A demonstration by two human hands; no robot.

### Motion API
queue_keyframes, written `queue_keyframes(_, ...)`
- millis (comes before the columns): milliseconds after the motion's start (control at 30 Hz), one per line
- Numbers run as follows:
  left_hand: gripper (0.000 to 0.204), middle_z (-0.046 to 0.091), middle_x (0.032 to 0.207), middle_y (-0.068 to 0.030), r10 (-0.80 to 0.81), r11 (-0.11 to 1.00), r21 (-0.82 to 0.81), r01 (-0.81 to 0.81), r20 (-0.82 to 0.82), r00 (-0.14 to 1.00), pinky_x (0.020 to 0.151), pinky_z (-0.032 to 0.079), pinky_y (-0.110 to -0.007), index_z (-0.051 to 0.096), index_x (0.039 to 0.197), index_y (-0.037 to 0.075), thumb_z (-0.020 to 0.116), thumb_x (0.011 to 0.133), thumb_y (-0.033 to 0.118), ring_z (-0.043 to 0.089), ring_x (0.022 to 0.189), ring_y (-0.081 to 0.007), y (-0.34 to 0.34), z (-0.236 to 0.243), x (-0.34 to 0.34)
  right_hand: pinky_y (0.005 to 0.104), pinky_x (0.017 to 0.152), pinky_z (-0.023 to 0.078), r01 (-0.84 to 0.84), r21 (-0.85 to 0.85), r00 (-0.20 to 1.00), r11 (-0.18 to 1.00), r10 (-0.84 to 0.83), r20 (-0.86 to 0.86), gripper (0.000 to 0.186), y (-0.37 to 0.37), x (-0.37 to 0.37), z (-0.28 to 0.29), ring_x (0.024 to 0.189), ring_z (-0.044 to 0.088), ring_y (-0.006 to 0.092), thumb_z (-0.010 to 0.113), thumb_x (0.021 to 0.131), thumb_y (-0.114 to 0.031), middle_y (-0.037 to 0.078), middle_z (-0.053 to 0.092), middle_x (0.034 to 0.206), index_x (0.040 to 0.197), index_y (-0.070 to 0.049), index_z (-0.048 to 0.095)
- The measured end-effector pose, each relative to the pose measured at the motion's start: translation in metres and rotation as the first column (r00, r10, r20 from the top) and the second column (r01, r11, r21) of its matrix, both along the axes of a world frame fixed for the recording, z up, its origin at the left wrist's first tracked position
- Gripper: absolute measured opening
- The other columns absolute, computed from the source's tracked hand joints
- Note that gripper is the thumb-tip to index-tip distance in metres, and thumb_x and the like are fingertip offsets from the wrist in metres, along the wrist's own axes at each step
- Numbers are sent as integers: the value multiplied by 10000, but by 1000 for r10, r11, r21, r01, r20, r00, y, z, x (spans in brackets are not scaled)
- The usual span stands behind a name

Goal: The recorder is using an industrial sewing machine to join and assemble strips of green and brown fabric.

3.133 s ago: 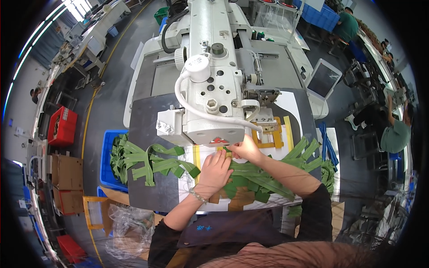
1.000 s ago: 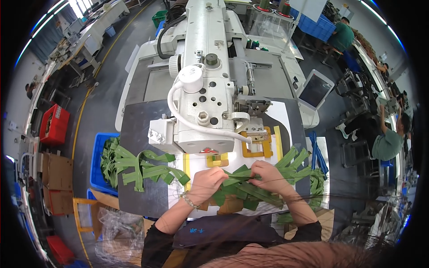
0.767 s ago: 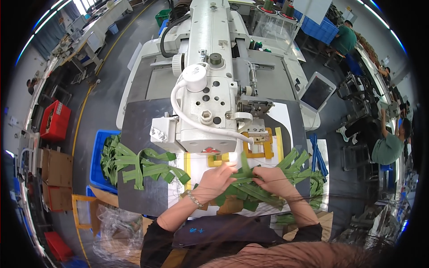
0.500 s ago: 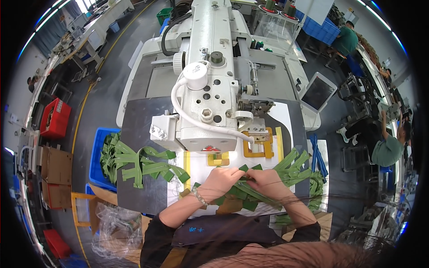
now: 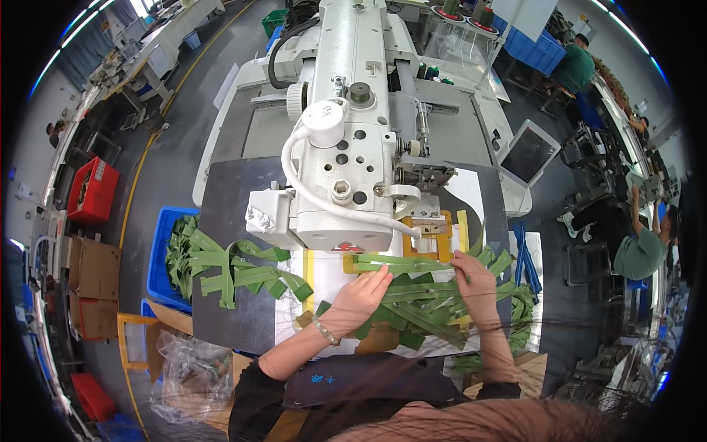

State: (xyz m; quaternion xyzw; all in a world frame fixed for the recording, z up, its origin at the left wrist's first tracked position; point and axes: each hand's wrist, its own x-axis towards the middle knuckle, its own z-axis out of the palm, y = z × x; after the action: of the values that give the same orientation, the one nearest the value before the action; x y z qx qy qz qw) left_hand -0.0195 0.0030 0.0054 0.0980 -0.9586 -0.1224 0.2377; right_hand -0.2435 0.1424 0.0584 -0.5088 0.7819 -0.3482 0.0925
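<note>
A green webbing strip (image 5: 412,264) is stretched left to right just in front of the sewing machine (image 5: 342,147). My left hand (image 5: 361,296), with a bead bracelet at its wrist, has its fingers closed on the strip's left part; the thumb is partly hidden. My right hand (image 5: 476,283) pinches the strip near its right end. Beneath both hands lies a heap of green strips (image 5: 412,306). Just beyond the strip sit a yellow frame (image 5: 444,243) under the machine's head and a smaller yellow piece (image 5: 349,267), partly covered by the strip.
Left of the machine, more green strips (image 5: 247,274) lie on the dark table (image 5: 228,328) beside a blue bin (image 5: 157,258). Blue strips (image 5: 526,254) lie at the right edge. A screen (image 5: 529,153) stands to the right. Co-workers (image 5: 642,247) sit farther right.
My hands were close together over the heap. Now they are apart, the right one farther right, with one green strip drawn out straight between them, nearer the machine.
</note>
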Motion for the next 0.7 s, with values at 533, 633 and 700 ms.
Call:
queue_keyframes(533, 772, 423, 1355, -301, 180, 984, -36, -177, 246, 952, 1037, 322, -405, 419, 1377, 56, 695, 751, 415, 415, 1271, -351, 12, -11, -3, 324, 856, 500, 14, -95, 998, 995, -8, 65, 241, -10, -15, -59, 1056, 618, 322, 572, 866, 8, 209, 542, 1295, 1099, 34, 629)
queue_keyframes(633, 786, 414, 1342, -332, 178, 983, -15, -181, 279, 944, 1078, 284, -424, 416, 1376, 47, 683, 756, 448, 395, 1284, -390, 12, -9, -5, 325, 837, 507, 39, -105, 998, 994, -32, 59, 239, -11, -12, -56, 1030, 631, 317, 580, 864, 0, 212, 546, 1289, 1094, 39, 631)
queue_keyframes(700, 789, 414, 1336, -339, 194, 980, -17, -197, 281, 940, 1078, 286, -424, 419, 1373, 42, 676, 758, 464, 403, 1272, -398, 11, -11, -5, 327, 826, 512, 47, -93, 995, 995, -39, 90, 240, -10, -11, -55, 1016, 637, 316, 584, 862, -5, 211, 549, 1284, 1094, 35, 633)
